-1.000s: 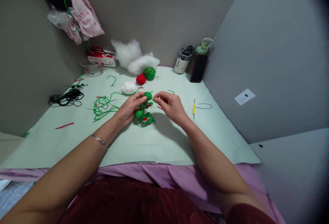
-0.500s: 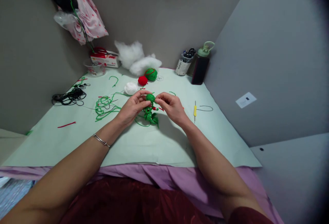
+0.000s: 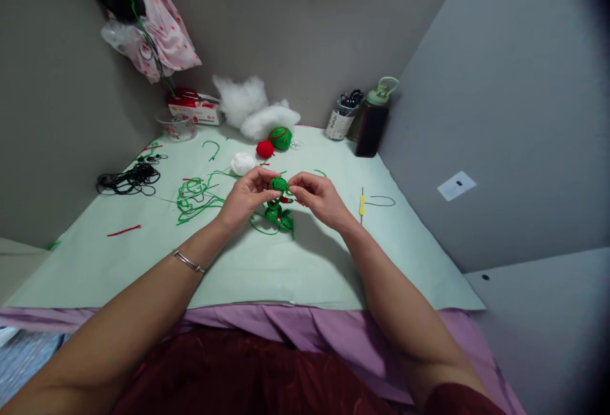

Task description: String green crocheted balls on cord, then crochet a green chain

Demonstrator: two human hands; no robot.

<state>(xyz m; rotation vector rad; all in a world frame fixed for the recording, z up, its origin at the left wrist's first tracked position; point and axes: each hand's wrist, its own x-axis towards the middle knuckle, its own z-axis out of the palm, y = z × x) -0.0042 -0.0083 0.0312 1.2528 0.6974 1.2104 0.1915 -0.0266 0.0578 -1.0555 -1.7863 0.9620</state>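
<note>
Inside the table's point(image 3: 295, 275) edges, a toy point(image 3: 279, 184) is being pinched by the left hand point(image 3: 245, 197), seemingly yarn point(image 3: 290, 190) by the right hand point(image 3: 320, 197).

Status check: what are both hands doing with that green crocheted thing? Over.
Left hand holding green crocheted piece. Right hand pinched shut beside it, any contents too small to tell. Tangled green yarn left of the hands, not between them.

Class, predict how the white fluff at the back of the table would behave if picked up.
The white fluff is likely light for its size, as its clumps look puffy and airy. It would probably squash and sag, having soft, uneven edges. It might shed wisps, since its surface looks loose.
</note>
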